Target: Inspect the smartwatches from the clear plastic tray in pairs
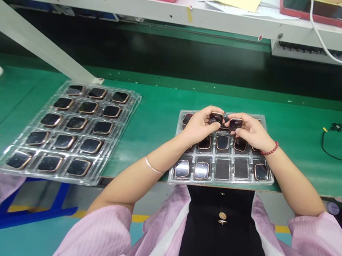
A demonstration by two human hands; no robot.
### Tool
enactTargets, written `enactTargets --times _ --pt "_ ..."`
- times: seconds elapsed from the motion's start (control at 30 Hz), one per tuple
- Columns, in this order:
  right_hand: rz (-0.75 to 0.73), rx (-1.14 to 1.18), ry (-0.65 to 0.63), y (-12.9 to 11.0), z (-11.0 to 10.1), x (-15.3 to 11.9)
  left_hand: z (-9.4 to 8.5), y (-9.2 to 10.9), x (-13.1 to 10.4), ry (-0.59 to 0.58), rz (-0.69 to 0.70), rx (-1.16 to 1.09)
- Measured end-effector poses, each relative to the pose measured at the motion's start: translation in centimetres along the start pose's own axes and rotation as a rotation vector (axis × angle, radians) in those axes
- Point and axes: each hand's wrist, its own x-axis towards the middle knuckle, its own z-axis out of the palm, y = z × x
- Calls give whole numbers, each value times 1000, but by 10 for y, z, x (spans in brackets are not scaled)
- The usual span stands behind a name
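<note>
Pinched in my left hand [202, 123] is a smartwatch case [216, 118] with a dark screen and gold rim. A second smartwatch case [236, 124], much the same, sits between the thumb and fingers of my right hand [251, 130]. Both are held side by side, screens facing me, above a clear plastic tray [211, 179]. More watch cases lie in that tray's pockets, among them one with a bright reflection [202, 170]. Two front-row pockets [223, 169] hold no watch case. My hands and forearms hide part of the tray's back rows.
At left on the green bench [155, 121] lies another clear tray [92, 180] filled with watch cases. A white slanted post [41, 38] stands behind it. A shelf edge [145, 8] runs across the back, carrying a red phone [317, 12]. Black cable [333, 156] lies at right.
</note>
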Motion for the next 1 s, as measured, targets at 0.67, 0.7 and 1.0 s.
enactTargets --times 0.67,0.7,1.0 --pt "13 -1 15 1 0 0 0 -1 -1 -29 0 12" --pt "-8 -7 8 1 0 1 0 -1 -1 -24 2 19" --pt "45 -4 37 2 -1 0 0 -1 -1 -10 13 44"
